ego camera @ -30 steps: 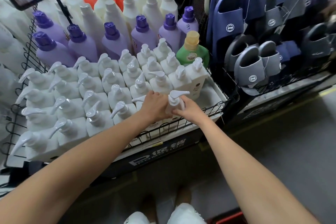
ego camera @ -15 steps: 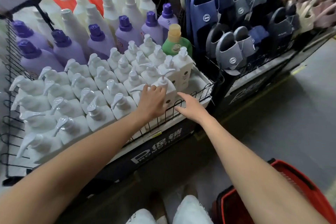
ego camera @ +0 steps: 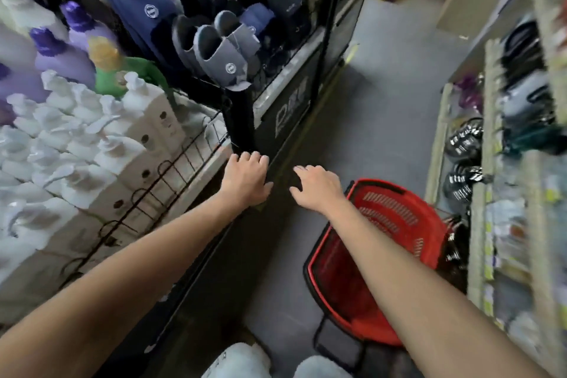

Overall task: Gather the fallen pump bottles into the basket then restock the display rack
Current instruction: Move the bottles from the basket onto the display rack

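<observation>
Several white pump bottles [ego camera: 129,153] stand packed in rows on the wire display rack [ego camera: 171,175] at the left. My left hand [ego camera: 247,178] hovers just past the rack's right front corner, fingers spread, holding nothing. My right hand [ego camera: 317,186] is beside it over the grey floor, also open and empty. The red plastic basket [ego camera: 395,224] sits on the floor below and right of my right hand; my forearm covers part of it and I see no bottle inside.
Purple-capped bottles [ego camera: 61,52] and a green bottle [ego camera: 122,74] stand behind the white ones. A rack of slippers [ego camera: 221,49] adjoins on the right. Shelves of goods [ego camera: 515,193] line the right side of the grey aisle floor [ego camera: 383,101]. My shoes [ego camera: 242,362] show at the bottom.
Both hands let go of the white pump bottle on the rack and pulled away to the right. The view swung right, bringing the red basket and aisle into sight.
</observation>
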A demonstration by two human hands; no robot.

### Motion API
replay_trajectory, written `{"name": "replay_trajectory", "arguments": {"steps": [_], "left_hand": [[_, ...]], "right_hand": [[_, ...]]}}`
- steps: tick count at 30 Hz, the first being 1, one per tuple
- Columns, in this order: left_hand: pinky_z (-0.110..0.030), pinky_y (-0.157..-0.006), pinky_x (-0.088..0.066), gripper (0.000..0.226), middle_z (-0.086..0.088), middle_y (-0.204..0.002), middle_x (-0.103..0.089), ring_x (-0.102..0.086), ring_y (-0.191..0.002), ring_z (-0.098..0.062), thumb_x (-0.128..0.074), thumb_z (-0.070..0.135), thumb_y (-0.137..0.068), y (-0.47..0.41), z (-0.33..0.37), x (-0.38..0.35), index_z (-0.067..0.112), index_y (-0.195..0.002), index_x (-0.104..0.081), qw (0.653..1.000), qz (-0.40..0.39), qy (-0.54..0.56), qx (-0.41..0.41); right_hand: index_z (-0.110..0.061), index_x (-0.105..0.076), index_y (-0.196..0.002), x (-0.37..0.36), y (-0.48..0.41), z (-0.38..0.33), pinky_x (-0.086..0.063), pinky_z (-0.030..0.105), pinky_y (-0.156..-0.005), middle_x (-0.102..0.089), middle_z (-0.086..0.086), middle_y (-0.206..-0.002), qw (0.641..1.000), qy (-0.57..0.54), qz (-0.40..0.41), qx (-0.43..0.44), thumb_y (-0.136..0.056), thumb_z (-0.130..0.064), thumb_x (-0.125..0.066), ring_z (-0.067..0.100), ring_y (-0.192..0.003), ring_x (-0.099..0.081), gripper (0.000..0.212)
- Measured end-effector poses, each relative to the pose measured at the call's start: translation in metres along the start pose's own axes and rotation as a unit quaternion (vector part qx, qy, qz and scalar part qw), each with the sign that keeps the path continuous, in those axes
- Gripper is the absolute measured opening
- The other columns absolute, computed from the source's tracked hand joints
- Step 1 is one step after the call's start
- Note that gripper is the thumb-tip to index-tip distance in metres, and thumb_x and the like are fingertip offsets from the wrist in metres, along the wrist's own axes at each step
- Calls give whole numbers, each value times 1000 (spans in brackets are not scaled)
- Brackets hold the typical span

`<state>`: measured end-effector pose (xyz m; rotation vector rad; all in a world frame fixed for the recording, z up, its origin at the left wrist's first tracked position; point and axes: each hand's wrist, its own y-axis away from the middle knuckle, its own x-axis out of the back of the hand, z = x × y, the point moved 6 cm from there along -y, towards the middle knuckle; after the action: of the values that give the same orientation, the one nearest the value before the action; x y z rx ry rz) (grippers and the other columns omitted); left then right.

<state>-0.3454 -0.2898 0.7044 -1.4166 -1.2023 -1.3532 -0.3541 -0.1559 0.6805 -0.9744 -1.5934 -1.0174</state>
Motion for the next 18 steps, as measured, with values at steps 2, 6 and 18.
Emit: {"name": "replay_trajectory", "arguments": {"steps": [2, 6, 18], "left_hand": [[-39, -92, -38, 51, -7, -120, -55, -52, -114, -28, -54, 48, -86, -8, 53, -6, 12, -122, -48, 999, -12, 1, -41], [-38, -90, -40, 47, -7, -119, -57, -54, -113, -29, -53, 43, -85, -9, 168, -24, 12, -121, -51, 993, -47, 37, -99], [-44, -92, -47, 57, -9, -127, -54, -55, -116, -30, -56, 45, -85, -1, 371, -125, 13, -130, -44, 959, -151, 230, -64]], "right_hand": [[-16, -48, -133, -6, 30, 42, -45, 41, -91, -59, 9, -125, 999, -13, -6, -40, -90, -42, -52, 32, -119, -52, 50], [-14, -53, -121, -26, 99, 126, -47, 40, -87, -63, 9, -119, 993, -40, -23, -105, -88, -40, -53, 32, -115, -56, 41], [-16, -55, -121, -127, 230, 313, -46, 38, -81, -64, 9, -116, 942, -185, -49, -276, -88, -38, -53, 32, -112, -59, 40]]}}
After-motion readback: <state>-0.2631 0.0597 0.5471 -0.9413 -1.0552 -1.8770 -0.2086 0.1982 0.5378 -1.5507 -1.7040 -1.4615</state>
